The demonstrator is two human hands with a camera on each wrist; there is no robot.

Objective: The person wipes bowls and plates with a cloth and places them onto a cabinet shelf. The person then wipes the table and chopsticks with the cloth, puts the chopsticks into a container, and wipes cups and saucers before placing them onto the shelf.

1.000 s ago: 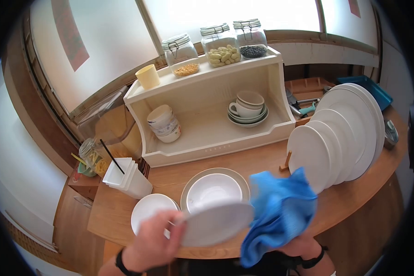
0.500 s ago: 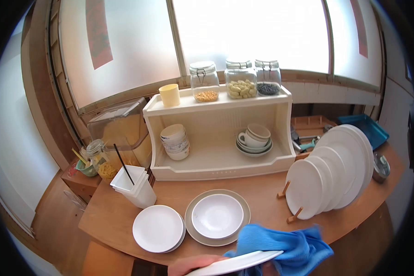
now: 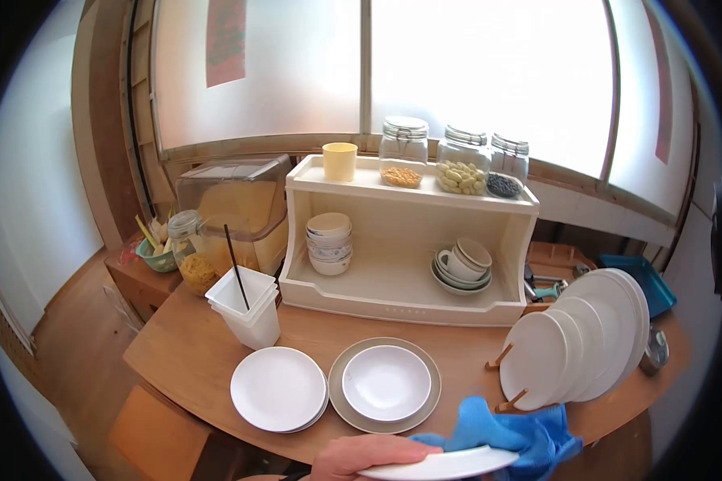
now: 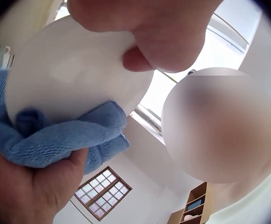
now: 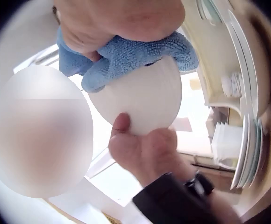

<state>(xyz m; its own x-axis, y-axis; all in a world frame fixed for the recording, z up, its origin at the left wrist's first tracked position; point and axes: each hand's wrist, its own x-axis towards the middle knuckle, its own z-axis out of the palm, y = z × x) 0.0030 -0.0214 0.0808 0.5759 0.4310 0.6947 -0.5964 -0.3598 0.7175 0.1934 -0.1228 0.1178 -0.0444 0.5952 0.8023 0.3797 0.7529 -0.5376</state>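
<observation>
A white plate (image 3: 445, 464) is held nearly flat at the table's front edge in the head view. My left hand (image 3: 369, 455) grips its left side; in the right wrist view the thumb of this left hand (image 5: 147, 149) lies on the plate's face (image 5: 142, 98). A blue cloth (image 3: 505, 433) wraps the plate's opposite rim. Through the cloth (image 4: 56, 140) my right hand (image 4: 37, 186) pinches that rim, as the left wrist view shows. The right hand is mostly hidden below the cloth in the head view.
Stacked white plates (image 3: 279, 389) and a bowl (image 3: 386, 383) on a larger plate lie on the table. Behind stands a cream shelf (image 3: 401, 309) with bowls, cups and jars. Upright plates (image 3: 533, 361) fill a wooden rack at right; white containers (image 3: 253, 321) stand left.
The plate has gone from tilted above the table to nearly flat, lower down at the front edge. Hands and cloth moved down with it, and the head view has shifted.
</observation>
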